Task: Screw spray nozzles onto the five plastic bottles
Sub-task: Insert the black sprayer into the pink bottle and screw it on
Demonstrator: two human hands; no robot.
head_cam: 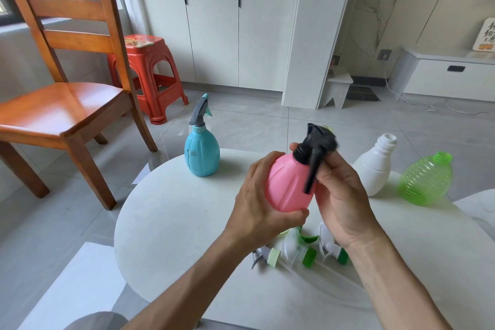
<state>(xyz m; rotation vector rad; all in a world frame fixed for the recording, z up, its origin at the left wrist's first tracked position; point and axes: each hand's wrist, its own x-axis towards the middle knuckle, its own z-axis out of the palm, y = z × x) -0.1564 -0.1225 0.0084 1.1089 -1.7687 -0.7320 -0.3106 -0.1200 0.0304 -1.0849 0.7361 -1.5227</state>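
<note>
Head view: a pink bottle (288, 185) is being held above the round white tabletop (171, 211), tilted with its neck toward the upper right. The bottle's rounded body is being gripped by the left hand (257, 211), fingers curled behind it and thumb wrapped under its base. A black spray nozzle (317, 147) is being held at the bottle's neck by the right hand (337, 193), its fingers closed around the nozzle's head and collar; the trigger is hanging down across the pink body, and the nozzle is blurred. A blue bottle (201, 151), already fitted with a grey nozzle, is being kept upright at the tabletop's far edge. A white bottle (373, 169) and a ribbed green bottle (426, 179), both with open necks, are being left at the right, just beside each other. Loose white-and-green nozzles (297, 249) are lying in a heap on the tabletop beneath the wrists.
</note>
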